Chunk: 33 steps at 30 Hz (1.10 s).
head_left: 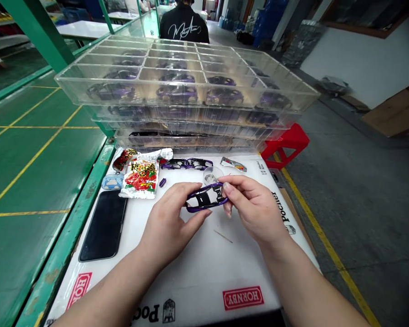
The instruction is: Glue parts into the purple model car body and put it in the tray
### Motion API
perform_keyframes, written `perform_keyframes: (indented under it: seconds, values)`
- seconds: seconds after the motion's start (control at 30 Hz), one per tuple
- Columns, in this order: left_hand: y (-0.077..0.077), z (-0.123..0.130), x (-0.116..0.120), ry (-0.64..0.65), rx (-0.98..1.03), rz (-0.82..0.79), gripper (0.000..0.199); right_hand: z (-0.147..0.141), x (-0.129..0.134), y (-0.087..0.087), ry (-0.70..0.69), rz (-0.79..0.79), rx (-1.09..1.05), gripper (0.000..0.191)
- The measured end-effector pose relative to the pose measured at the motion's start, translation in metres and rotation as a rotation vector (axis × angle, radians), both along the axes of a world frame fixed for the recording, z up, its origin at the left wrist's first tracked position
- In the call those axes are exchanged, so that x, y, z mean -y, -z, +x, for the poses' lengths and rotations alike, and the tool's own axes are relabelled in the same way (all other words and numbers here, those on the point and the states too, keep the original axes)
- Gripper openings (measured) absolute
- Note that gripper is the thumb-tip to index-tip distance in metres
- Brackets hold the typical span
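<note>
A small purple and black car body shell (206, 198) is held between my two hands above the white work surface (191, 272). My left hand (172, 218) grips its left end between thumb and fingers. At its right end, my right hand (252, 202) pinches the rim with thumb and forefinger. Behind them lie more purple and black shells (187, 164), side by side, and a small round clear dish (211, 176). A tiny purple piece (162, 182) rests left of the dish. Below the hands is a thin stick (223, 236).
Stacked clear compartment trays (187, 105) with purple shells stand at the back. On the left are a black phone (103, 225), snack packets (140, 178) and a blue-white case (112, 182). A red stool (286, 144) stands right; a person in black (184, 22) is beyond.
</note>
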<state>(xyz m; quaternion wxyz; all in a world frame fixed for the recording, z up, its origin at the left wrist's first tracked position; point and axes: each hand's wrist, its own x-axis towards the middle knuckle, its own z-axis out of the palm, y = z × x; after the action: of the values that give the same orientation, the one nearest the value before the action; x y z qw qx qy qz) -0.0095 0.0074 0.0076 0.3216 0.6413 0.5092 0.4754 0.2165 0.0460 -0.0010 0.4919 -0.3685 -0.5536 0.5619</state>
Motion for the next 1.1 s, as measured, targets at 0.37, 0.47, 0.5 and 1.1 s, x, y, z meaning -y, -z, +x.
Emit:
perform_keyframes:
  seconds: [0.37, 0.47, 0.5, 1.1]
  values:
    - [-0.001, 0.000, -0.001, -0.069, 0.174, -0.171, 0.041, 0.004, -0.004, 0.004, -0.062, -0.050, -0.014, 0.035]
    - [0.004, 0.001, -0.003, -0.006, 0.348, -0.305, 0.040, 0.004, -0.005, 0.003, -0.012, 0.020, 0.024, 0.039]
    - [0.005, 0.001, -0.003, 0.024, 0.426, -0.346, 0.041, 0.004, -0.005, 0.003, -0.017, 0.031, 0.019, 0.041]
    - [-0.001, 0.001, 0.004, 0.198, 0.338, -0.202, 0.040, 0.005, 0.005, -0.011, -0.229, 0.175, 0.036, 0.049]
